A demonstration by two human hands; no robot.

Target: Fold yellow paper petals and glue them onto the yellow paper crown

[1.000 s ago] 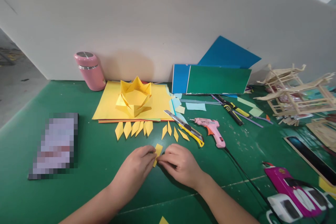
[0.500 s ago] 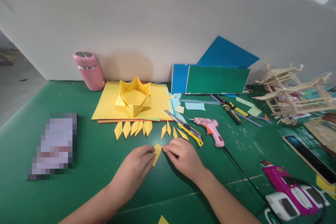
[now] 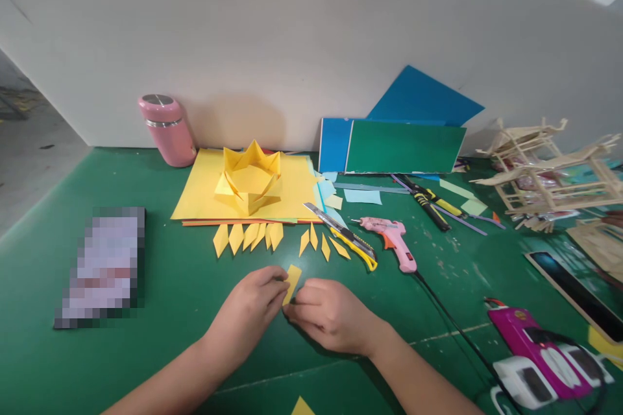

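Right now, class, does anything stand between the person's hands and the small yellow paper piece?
Nothing visible does: the left hand and right hand both pinch the yellow paper piece directly.

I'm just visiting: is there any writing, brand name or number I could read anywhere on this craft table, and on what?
No text can be read.
Flat object on the left of the table: blurred out, unreadable.
Purple device at the right edge: any marking too small to read.
Pink glue gun, yellow utility knife, pink flask: no legible label.
Yellow paper piece pinched by left hand and right hand: blank.
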